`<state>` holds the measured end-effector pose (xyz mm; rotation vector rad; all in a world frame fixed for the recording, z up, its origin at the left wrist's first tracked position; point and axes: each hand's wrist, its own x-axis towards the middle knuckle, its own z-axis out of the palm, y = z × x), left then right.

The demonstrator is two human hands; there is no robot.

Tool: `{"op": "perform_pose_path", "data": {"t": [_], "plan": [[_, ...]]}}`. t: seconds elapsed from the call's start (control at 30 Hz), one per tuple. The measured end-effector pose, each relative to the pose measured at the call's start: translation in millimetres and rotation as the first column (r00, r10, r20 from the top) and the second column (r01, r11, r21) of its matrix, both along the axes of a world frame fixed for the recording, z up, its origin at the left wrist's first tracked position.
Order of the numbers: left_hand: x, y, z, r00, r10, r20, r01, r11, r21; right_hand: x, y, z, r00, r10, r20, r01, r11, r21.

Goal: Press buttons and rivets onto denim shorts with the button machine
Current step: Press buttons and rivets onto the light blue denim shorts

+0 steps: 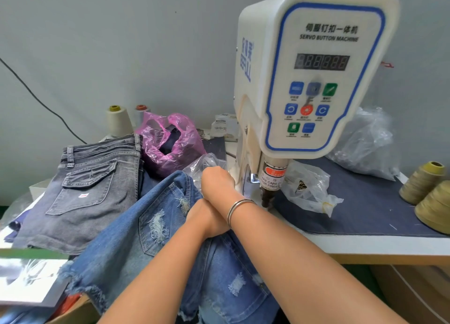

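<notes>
Arms crossed at the wrists here, right forearm with its silver bangle (239, 208) lying over the left. The right hand (216, 182) reaches across into a crinkled clear plastic bag (207, 163) just left of the machine's base; its fingers are hidden, so whether that grip is clenched or released cannot be told, nor what the bag holds. The left hand (207, 217) sits tucked under the right wrist on the ripped blue denim shorts (146, 231), fingers buried in the cloth, grip unreadable too. Those shorts drape over the bench's front edge, under both forearms. The white servo button machine with blue-trimmed control panel (316, 80) stands at the bench's middle, its dark press head (266, 198) down near the navy cloth mat (365, 202). Left of the blue pair lie grey denim shorts (90, 184). Behind them a pink plastic bag (170, 141) gapes open with something dark inside. Olive thread cones (423, 184) stand at the right edge.
</notes>
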<state>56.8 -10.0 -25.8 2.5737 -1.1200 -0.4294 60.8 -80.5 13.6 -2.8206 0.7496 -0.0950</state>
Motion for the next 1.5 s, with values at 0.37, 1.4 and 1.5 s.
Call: {"op": "perform_pose_path", "data": {"t": [0.37, 1.4, 1.5], "plan": [[6.2, -2.0, 2.3, 0.996, -0.041, -0.084, 0.046, 0.997, 0.057, 13.4, -1.1, -8.7, 0.996, 0.030, -0.079, -0.045, 0.979, -0.198], [-6.5, -7.4, 8.9, 0.981, -0.173, 0.086, 0.174, 0.985, -0.006, -191.7, -11.6, -32.6, 0.608, -0.613, 0.505, -0.267, 0.441, 0.857], [-2.5, -8.3, 6.3, 0.975, -0.190, 0.118, 0.193, 0.981, -0.013, -192.2, -31.4, -29.2, 0.577, -0.671, 0.465, -0.270, 0.381, 0.884]]}}
